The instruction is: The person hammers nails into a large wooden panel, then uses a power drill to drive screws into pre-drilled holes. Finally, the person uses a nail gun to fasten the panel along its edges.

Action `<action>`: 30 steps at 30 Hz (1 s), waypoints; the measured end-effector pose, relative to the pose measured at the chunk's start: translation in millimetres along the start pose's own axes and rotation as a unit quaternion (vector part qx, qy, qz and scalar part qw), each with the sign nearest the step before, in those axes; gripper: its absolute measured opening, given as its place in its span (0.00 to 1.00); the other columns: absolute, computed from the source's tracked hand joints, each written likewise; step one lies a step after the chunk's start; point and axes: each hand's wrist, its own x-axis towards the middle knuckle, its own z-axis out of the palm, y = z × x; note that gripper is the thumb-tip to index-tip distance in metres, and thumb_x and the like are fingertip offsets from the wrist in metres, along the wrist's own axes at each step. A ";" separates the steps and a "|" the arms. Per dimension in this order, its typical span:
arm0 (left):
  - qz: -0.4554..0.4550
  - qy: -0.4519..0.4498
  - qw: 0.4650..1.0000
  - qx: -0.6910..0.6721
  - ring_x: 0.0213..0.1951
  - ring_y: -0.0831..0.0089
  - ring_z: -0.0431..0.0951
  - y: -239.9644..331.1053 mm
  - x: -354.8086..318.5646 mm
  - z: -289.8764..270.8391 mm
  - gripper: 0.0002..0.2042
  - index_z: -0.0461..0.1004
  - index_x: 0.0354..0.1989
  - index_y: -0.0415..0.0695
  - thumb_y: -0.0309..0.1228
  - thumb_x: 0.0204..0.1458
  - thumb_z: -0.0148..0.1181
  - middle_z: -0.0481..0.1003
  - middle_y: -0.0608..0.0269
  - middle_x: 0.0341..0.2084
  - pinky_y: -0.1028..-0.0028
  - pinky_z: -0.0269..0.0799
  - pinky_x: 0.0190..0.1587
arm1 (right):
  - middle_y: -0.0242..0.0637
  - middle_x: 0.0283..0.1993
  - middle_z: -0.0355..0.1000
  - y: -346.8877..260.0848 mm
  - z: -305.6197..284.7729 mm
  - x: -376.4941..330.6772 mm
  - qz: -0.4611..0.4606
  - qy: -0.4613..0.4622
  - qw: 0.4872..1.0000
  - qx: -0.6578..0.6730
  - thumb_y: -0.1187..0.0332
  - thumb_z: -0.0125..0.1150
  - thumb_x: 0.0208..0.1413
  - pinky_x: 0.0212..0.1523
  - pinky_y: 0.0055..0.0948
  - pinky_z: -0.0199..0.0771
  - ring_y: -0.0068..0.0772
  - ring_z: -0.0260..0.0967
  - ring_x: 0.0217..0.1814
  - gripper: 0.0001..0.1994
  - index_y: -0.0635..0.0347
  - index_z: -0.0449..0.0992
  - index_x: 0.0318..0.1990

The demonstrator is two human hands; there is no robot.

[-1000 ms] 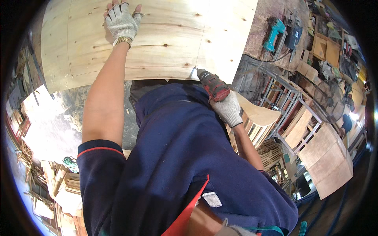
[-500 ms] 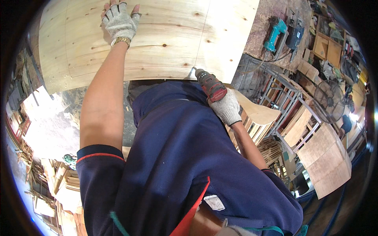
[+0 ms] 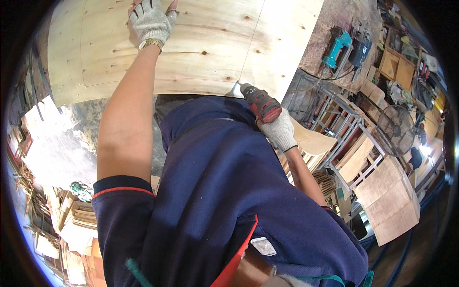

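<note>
A pale plywood sheet (image 3: 205, 52) with dark knots and thin marked lines lies across the work surface before me. My left hand (image 3: 152, 23), in a grey knitted glove with bare fingertips, rests on it with fingers spread. In my gloved right hand (image 3: 279, 130) is a red and black cordless drill (image 3: 262, 104), gripped by its handle. The drill's tip points at the sheet's near edge, close to where two marked lines meet. Whether the bit touches the wood I cannot tell.
Beyond the sheet's right edge lie a teal power tool (image 3: 337, 47) and a dark blue one (image 3: 360, 50). Farther right stand a metal frame (image 3: 342, 112), a black fan (image 3: 396, 128) and a plywood box shape (image 3: 388, 197). Stacked wood pieces (image 3: 81, 217) are at the lower left.
The view has shifted slightly, so the sheet and my left hand appear a little farther right and higher. Both hands keep their places, the right still holding the drill near the sheet's edge.
</note>
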 end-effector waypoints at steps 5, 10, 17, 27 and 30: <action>0.001 0.018 1.000 0.008 0.78 0.50 0.49 0.5 0.8 4.3 0.38 0.59 0.76 0.44 0.54 0.62 0.55 0.53 0.49 0.77 0.53 0.43 0.78 | 0.54 0.39 0.81 0.8 -6.2 4.1 0.019 -0.038 0.999 0.004 0.56 0.72 0.46 0.45 0.46 0.81 0.58 0.80 0.44 0.24 0.65 0.79 0.46; -0.002 0.024 1.000 -0.010 0.78 0.50 0.50 0.9 0.0 5.4 0.38 0.59 0.75 0.44 0.53 0.62 0.57 0.53 0.49 0.77 0.52 0.43 0.78 | 0.54 0.38 0.81 5.8 -0.4 7.1 0.016 -0.037 0.998 -0.054 0.55 0.69 0.48 0.46 0.47 0.80 0.57 0.80 0.43 0.21 0.63 0.81 0.44; -0.011 0.023 1.000 -0.009 0.78 0.51 0.49 4.2 0.0 -0.4 0.38 0.59 0.76 0.45 0.52 0.61 0.58 0.53 0.52 0.78 0.52 0.43 0.78 | 0.55 0.38 0.81 -4.8 -4.0 7.3 0.009 -0.045 0.996 -0.076 0.56 0.67 0.50 0.46 0.49 0.80 0.59 0.79 0.44 0.18 0.60 0.83 0.42; -0.013 0.005 1.000 -0.008 0.78 0.52 0.49 5.8 1.0 -6.3 0.37 0.59 0.76 0.45 0.52 0.62 0.56 0.53 0.51 0.77 0.53 0.44 0.79 | 0.52 0.39 0.81 -17.1 -6.3 9.7 -0.014 -0.050 0.990 -0.129 0.52 0.70 0.50 0.46 0.49 0.80 0.56 0.80 0.44 0.22 0.56 0.83 0.48; -0.010 0.008 1.000 0.007 0.78 0.52 0.49 6.4 1.3 -7.5 0.37 0.59 0.76 0.45 0.52 0.63 0.55 0.53 0.52 0.77 0.53 0.44 0.78 | 0.52 0.45 0.81 -21.2 -7.0 11.3 0.009 -0.079 0.987 -0.142 0.50 0.70 0.51 0.52 0.50 0.80 0.53 0.79 0.50 0.23 0.54 0.83 0.50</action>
